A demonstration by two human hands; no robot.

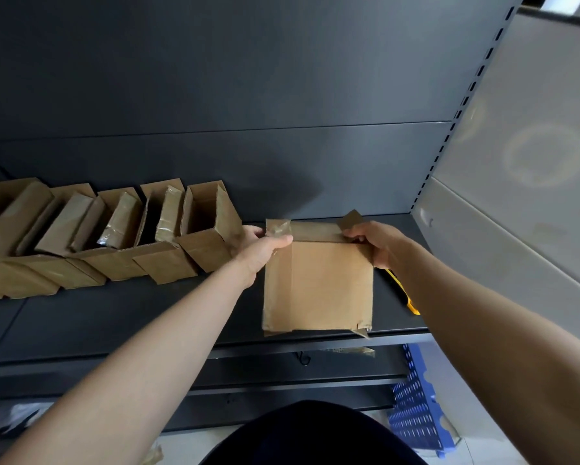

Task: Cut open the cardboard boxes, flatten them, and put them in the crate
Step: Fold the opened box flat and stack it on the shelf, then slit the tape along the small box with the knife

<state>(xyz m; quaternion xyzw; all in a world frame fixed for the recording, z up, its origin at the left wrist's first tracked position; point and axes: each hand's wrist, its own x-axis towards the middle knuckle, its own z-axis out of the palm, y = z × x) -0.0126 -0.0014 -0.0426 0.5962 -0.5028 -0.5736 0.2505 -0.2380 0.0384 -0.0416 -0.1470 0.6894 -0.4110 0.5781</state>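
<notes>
A flattened brown cardboard box [318, 283] lies on the dark shelf [114, 317], with loose tape at its corners. My left hand [260, 250] grips its far left corner, thumb on top. My right hand [377, 243] pinches its far right corner. A yellow cutter [407, 302] lies on the shelf just right of the box, partly hidden under my right forearm. The blue perforated crate [416, 404] stands on the floor below the shelf at the right.
A row of several open cardboard boxes [114, 236] stands along the shelf's left half, the nearest touching my left hand. A grey back panel rises behind. A slotted upright [449, 129] and a pale side wall bound the right.
</notes>
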